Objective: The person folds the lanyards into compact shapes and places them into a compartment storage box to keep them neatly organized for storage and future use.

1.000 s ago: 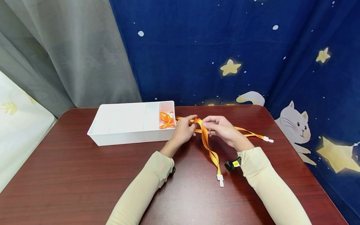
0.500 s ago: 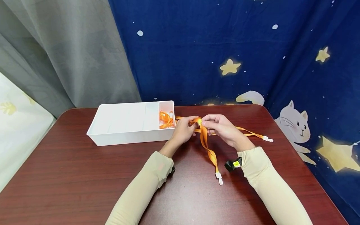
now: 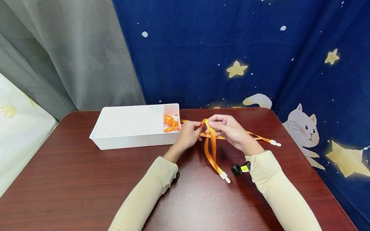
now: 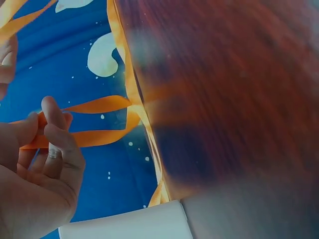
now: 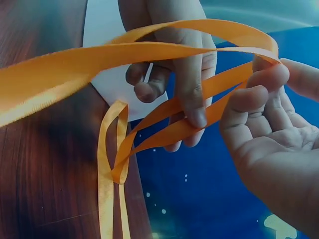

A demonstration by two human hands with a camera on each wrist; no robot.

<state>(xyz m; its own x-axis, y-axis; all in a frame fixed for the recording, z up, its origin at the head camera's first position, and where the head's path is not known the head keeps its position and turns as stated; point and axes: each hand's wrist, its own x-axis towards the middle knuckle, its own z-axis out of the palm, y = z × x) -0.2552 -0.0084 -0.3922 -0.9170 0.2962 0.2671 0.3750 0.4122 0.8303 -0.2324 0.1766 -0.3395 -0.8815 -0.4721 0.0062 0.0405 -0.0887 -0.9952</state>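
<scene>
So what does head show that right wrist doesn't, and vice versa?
Head only: the clip on the held lanyard, the clip on the table strap, the orange straps inside the white box, and the printed cat face.

Right wrist only: the right hand from its palm side, fingers curled, and the spot where the held lanyard meets the loop of the table strap.

Both: the left hand and right hand on the held lanyard, the brown table, the white box's outer wall, the blue curtain.
</scene>
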